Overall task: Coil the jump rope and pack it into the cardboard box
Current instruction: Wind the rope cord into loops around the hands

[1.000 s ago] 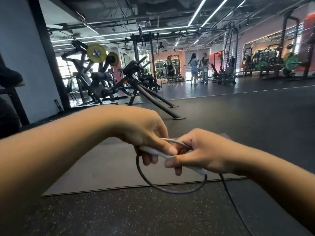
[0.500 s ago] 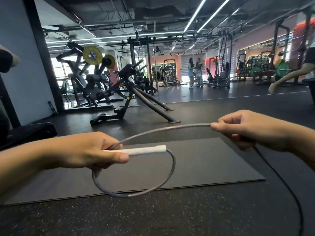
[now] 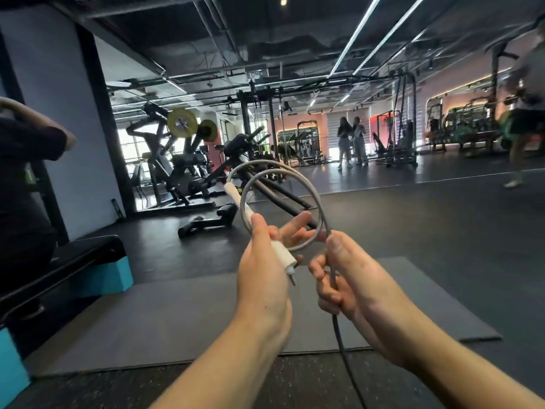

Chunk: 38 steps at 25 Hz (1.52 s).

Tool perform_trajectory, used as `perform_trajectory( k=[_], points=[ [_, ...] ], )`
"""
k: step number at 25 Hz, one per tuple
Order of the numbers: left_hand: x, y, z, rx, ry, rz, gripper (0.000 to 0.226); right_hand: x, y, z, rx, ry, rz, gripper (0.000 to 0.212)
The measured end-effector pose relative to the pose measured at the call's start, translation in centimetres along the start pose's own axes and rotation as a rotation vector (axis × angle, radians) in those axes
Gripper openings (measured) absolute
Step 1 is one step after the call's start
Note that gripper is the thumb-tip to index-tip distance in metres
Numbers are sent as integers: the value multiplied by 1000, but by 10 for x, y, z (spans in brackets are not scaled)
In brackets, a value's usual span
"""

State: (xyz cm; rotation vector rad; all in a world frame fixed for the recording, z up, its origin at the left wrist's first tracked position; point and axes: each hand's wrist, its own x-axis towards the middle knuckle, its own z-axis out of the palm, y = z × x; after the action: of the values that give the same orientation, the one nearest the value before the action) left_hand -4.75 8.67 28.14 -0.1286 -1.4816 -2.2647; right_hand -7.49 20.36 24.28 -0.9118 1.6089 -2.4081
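My left hand (image 3: 262, 278) grips the white handle (image 3: 280, 252) of the jump rope, held upright and tilted, its metal tip pointing down. Two grey loops of the jump rope cord (image 3: 312, 193) stand up above my hands. My right hand (image 3: 348, 278) pinches the cord just right of the handle, and the rest of the cord hangs down between my forearms and out of the bottom of the view. No cardboard box is in view.
A grey floor mat (image 3: 177, 317) lies below my hands on dark rubber flooring. A black and teal step bench (image 3: 88, 270) stands at the left beside a seated person (image 3: 23, 184). Gym machines (image 3: 188, 163) fill the back; a person (image 3: 525, 119) moves at the far right.
My right hand swung back in from the right and brought the cord to the handle, adding a second loop. The coil now stands upright instead of hanging flat, and both hands are close together.
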Motion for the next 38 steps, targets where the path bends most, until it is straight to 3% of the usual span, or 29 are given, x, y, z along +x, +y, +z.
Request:
perform_trajectory(
  k=[2, 6, 10, 14, 15, 17, 19, 21, 23, 25, 27, 29, 31, 33, 35, 38],
  points=[
    [-6, -7, 14, -139, 58, -48, 52, -7, 6, 13, -41, -15, -61, 34],
    [-13, -17, 26, -297, 60, -138, 55, -11, 9, 19, -78, 112, -156, 37],
    [-26, -22, 26, -243, -23, -212, 43, -13, 3, 19, -45, 286, -220, 39],
    [-35, -30, 19, -210, 82, -277, 33, -14, -4, 18, 85, 354, -128, 38],
    [-32, -31, 14, -216, 137, -296, 41, -13, -6, 18, 117, 339, -110, 39],
    [-27, -27, 0, -202, 278, -289, 76, -9, -12, 13, 53, 294, -93, 39],
    [-23, -13, -18, 157, 365, -100, 102, -6, -20, 3, -97, 230, -67, 37],
    [-19, 5, -28, 727, 191, 300, 84, -6, -32, -6, -282, 136, -5, 36],
    [-5, 25, -25, 1111, -200, 629, 51, -7, -43, -12, -465, 6, 21, 35],
    [11, 41, -12, 1300, -542, 535, 41, -8, -50, -13, -592, -67, 39, 33],
    [24, 47, -1, 1361, -705, 375, 36, -8, -55, -13, -642, -94, 70, 34],
    [31, 46, 4, 1390, -729, 393, 36, -9, -59, -17, -636, -127, 110, 31],
    [38, 45, 1, 1437, -702, 523, 40, -9, -62, -23, -647, -175, 179, 28],
    [43, 47, -4, 1371, -646, 581, 37, -10, -62, -26, -702, -189, 286, 35],
    [44, 48, -9, 1204, -625, 474, 32, -14, -57, -27, -752, -188, 349, 37],
    [45, 59, -19, 1051, -710, 120, 31, -14, -53, -26, -939, -231, 261, 31]
  ],
)
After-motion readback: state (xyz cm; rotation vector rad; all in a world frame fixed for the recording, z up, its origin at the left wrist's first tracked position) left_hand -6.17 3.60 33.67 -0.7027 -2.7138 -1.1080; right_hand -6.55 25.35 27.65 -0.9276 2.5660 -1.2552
